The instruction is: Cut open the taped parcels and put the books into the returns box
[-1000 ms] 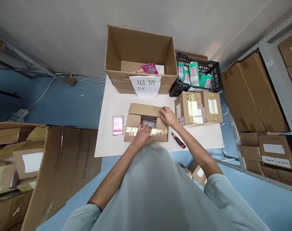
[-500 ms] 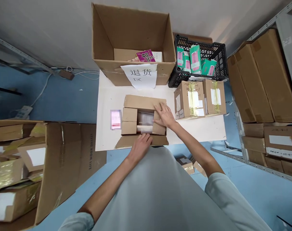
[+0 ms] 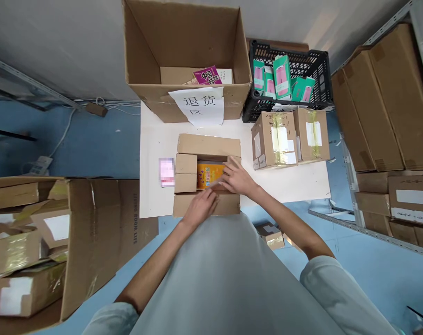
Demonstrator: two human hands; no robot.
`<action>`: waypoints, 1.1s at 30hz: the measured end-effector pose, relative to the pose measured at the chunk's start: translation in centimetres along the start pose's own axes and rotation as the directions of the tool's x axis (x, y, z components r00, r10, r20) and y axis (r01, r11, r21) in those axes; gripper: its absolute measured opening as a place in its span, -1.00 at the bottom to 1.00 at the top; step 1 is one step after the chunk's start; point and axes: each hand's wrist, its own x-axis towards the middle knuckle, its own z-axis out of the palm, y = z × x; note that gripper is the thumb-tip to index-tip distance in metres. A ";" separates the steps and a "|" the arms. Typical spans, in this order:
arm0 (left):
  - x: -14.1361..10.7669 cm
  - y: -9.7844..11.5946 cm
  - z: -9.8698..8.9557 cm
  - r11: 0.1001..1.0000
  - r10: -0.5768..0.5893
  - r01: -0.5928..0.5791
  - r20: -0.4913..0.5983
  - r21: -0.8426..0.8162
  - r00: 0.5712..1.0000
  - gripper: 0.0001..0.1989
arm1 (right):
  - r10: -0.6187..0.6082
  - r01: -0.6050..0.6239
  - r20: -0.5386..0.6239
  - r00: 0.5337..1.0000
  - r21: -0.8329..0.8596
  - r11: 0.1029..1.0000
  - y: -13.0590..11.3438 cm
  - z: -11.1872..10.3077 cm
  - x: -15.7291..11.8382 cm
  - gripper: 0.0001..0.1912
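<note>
An open cardboard box (image 3: 208, 144) stands on the white table, its flaps folded outward at the back, left and front. Inside it shows an orange package (image 3: 207, 175) with printing. My left hand (image 3: 201, 204) is closed at the front of the box, its fingertips pinching one end of a thin, pale strip (image 3: 217, 181). The strip's other end meets the fingers of my right hand (image 3: 235, 176), which are bent together over the box's right side. Left of the box lies a pink and white item (image 3: 167, 172), its surface blurred.
Behind stands a large carton (image 3: 151, 100) with a paper sign. At the back right are a black crate (image 3: 253, 111) of green boxes and two taped boxes (image 3: 274, 139). A big carton (image 3: 92, 232) of parcels fills the lower left; shelved boxes (image 3: 386, 102) stand right.
The clear and whitish contents over the box opening have given way to the orange package. My right hand has drawn its fingers inward, and the thin strip now spans both hands.
</note>
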 end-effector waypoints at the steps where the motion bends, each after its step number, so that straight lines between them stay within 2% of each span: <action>1: 0.4 -0.4 -0.6 1.000 -0.023 0.023 -0.020 0.019 1.000 -0.73 | 0.040 -0.040 -0.036 0.999 0.012 0.999 0.1 -0.8 -1.1 -0.60; 3: 1.2 -1.3 -1.7 0.998 -0.050 0.050 -0.019 0.047 0.999 -0.71 | 0.156 -0.152 -0.086 0.984 0.047 0.987 0.4 -2.0 -3.6 -0.61; 5: 2.0 -2.5 -2.4 0.997 -0.047 0.044 0.038 0.062 0.998 -0.69 | 0.284 -0.276 -0.097 0.954 0.091 0.957 0.8 -2.1 -6.2 -0.65; 8: 2.9 -3.9 -2.7 0.995 -0.029 0.016 0.128 0.099 0.991 -0.70 | 0.424 -0.414 -0.051 0.904 0.139 0.900 1.1 -0.6 -9.2 -0.69; 10: 2.9 -4.4 -2.7 0.992 -0.023 0.006 0.135 0.125 0.991 -0.70 | 0.471 -0.464 -0.005 0.882 0.162 0.871 0.8 0.9 -10.3 -0.70; 14: 1.6 -4.3 -3.5 0.992 0.005 -0.011 0.044 0.125 0.999 -0.63 | 0.532 -0.524 0.028 0.846 0.230 0.820 -0.5 3.4 -10.9 -0.60; 18: -0.8 -4.0 -5.5 0.996 0.007 0.006 -0.141 0.093 0.990 -0.63 | 0.591 -0.569 -0.005 0.807 0.263 0.779 -1.5 4.3 -10.6 -0.56; 20: -2.0 -4.6 -6.4 0.993 -0.062 0.083 -0.239 0.080 0.969 -0.64 | 0.613 -0.584 -0.020 0.790 0.278 0.763 -1.8 4.5 -10.3 -0.53; 22: -3.0 -6.0 -6.8 0.978 -0.178 0.204 -0.320 0.049 0.931 -0.64 | 0.631 -0.597 -0.029 0.776 0.290 0.748 -2.2 4.7 -10.0 -0.45; 24: -3.6 -7.8 -6.6 0.949 -0.299 0.315 -0.352 -0.011 0.887 -0.64 | 0.642 -0.608 -0.025 0.766 0.293 0.738 -2.5 5.0 -9.6 -0.38; 28: -3.7 -10.6 -4.8 0.883 -0.456 0.396 -0.260 -0.252 0.851 -0.56 | 0.646 -0.622 0.012 0.763 0.286 0.729 -2.6 5.5 -9.1 -0.33; 30: -3.3 -10.8 -3.7 0.833 -0.511 0.412 -0.224 -0.370 0.830 -0.51 | 0.641 -0.623 0.030 0.767 0.278 0.731 -2.2 5.6 -9.0 -0.30; 33: -2.6 -10.0 -2.6 0.779 -0.563 0.430 -0.206 -0.457 0.801 -0.50 | 0.639 -0.627 0.046 0.768 0.256 0.736 -1.2 5.3 -9.2 -0.29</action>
